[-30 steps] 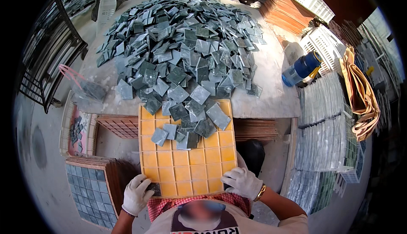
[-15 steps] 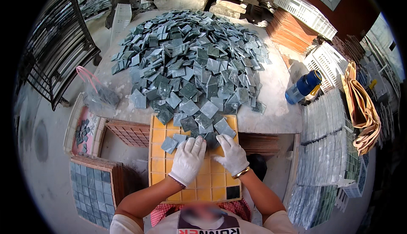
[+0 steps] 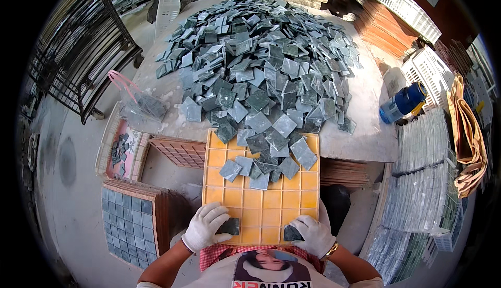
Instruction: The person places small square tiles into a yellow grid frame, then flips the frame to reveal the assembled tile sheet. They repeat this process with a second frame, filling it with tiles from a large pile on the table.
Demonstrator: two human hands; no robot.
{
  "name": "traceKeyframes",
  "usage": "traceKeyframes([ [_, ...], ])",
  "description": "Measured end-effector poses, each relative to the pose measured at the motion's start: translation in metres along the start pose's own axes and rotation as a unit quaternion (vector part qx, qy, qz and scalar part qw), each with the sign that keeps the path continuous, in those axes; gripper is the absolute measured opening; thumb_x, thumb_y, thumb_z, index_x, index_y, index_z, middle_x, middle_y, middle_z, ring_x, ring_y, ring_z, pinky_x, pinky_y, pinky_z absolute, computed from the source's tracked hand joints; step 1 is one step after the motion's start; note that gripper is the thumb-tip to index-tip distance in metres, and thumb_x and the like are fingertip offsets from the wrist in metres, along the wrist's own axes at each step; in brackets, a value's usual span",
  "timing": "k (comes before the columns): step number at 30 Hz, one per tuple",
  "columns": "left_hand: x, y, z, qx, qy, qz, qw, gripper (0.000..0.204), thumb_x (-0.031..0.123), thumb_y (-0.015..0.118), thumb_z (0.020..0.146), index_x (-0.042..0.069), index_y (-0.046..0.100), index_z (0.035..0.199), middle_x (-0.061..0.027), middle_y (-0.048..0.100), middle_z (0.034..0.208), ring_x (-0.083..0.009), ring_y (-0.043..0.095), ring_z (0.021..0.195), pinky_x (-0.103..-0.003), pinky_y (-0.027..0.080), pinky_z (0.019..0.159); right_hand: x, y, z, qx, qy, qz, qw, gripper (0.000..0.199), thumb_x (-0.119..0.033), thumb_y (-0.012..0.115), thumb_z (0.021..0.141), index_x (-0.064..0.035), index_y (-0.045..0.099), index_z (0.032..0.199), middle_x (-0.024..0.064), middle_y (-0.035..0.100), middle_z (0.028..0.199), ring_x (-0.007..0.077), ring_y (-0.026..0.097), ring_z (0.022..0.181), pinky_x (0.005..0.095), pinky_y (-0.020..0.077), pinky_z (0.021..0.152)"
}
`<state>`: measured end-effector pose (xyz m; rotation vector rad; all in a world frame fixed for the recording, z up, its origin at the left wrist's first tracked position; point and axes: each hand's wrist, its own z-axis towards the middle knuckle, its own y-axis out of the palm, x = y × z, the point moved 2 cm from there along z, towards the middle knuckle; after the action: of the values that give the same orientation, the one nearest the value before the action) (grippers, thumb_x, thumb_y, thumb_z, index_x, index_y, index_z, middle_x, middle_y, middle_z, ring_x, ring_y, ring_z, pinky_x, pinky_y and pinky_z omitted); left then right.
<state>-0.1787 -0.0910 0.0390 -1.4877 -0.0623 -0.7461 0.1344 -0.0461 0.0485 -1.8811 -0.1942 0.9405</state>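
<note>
My left hand (image 3: 207,228), in a white knitted glove, is at the near left corner of a yellow gridded tray (image 3: 253,200). Its thumb and fingers close on a dark green square stone tile (image 3: 230,226). Over the near right part of the grid, my right hand (image 3: 314,236), gloved alike, has its fingers on another dark tile (image 3: 293,233). The tray's corner cell under that hand is hidden. Several loose grey-green tiles (image 3: 259,180) lie on the tray's far half, spilling from a large tile heap (image 3: 261,74) on the table behind.
A blue bottle (image 3: 403,103) stands on the table's right. Wrapped tile stacks (image 3: 422,168) and folded brown paper (image 3: 466,142) are at right. Left are a tile-filled tray stack (image 3: 130,225), a clear bag with pink handles (image 3: 143,105), a box of tile pieces (image 3: 107,152) and a black rack (image 3: 78,48).
Both hands have drawn back from the loose tiles to the tray's near edge and spread apart. A dark tile now shows at each hand. The whole view has shifted.
</note>
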Motion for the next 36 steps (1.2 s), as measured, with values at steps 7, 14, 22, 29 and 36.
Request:
traceKeyframes([
  [7, 0.014, 0.013, -0.027, 0.033, -0.024, 0.015, 0.999, 0.057, 0.031, 0.078, 0.059, 0.004, 0.061, 0.106, -0.0109, 0.058, 0.113, -0.0334, 0.05, 0.113, -0.048, 0.04, 0.099, -0.002, 0.005, -0.011, 0.025, -0.02, -0.015, 0.999, 0.05, -0.027, 0.076, 0.07, -0.007, 0.057, 0.112, 0.0089, 0.052, 0.112, 0.0259, 0.059, 0.098, 0.0348, 0.0518, 0.078],
  [14, 0.013, 0.02, -0.031, 0.019, -0.019, 0.013, 1.0, 0.053, 0.029, 0.078, 0.061, 0.007, 0.063, 0.107, -0.0082, 0.059, 0.114, -0.0323, 0.049, 0.116, -0.048, 0.036, 0.101, -0.008, 0.027, -0.009, 0.036, 0.005, -0.008, 0.999, 0.049, -0.024, 0.074, 0.072, -0.0044, 0.058, 0.113, 0.0111, 0.053, 0.112, 0.0277, 0.06, 0.097, 0.0352, 0.0517, 0.079],
  [22, 0.016, 0.002, -0.011, 0.022, -0.015, 0.004, 1.0, 0.047, 0.027, 0.076, 0.064, 0.008, 0.064, 0.106, -0.0089, 0.059, 0.113, -0.0319, 0.05, 0.113, -0.048, 0.038, 0.099, -0.005, -0.005, 0.008, 0.055, -0.035, 0.026, 0.998, 0.044, -0.027, 0.069, 0.078, -0.0058, 0.058, 0.115, 0.0114, 0.055, 0.112, 0.0284, 0.062, 0.092, 0.0355, 0.0529, 0.076],
  [29, -0.009, 0.004, 0.104, 0.125, -0.049, 0.055, 0.989, 0.054, 0.026, 0.076, 0.068, 0.006, 0.057, 0.114, -0.0119, 0.056, 0.115, -0.0337, 0.052, 0.108, -0.043, 0.043, 0.092, 0.015, -0.043, 0.118, 0.156, 0.196, -0.078, 0.965, 0.061, -0.045, 0.072, 0.072, -0.0082, 0.056, 0.118, 0.0102, 0.057, 0.11, 0.0279, 0.062, 0.094, 0.0393, 0.052, 0.076],
  [36, -0.064, -0.001, 0.141, -0.024, -0.017, -0.004, 1.0, 0.057, 0.027, 0.08, 0.063, 0.008, 0.057, 0.112, -0.0122, 0.055, 0.117, -0.0344, 0.052, 0.109, -0.042, 0.045, 0.089, 0.025, -0.037, 0.13, 0.184, 0.174, -0.087, 0.963, 0.05, -0.039, 0.069, 0.078, -0.006, 0.058, 0.114, 0.0114, 0.057, 0.103, 0.0293, 0.061, 0.092, 0.04, 0.0514, 0.075],
])
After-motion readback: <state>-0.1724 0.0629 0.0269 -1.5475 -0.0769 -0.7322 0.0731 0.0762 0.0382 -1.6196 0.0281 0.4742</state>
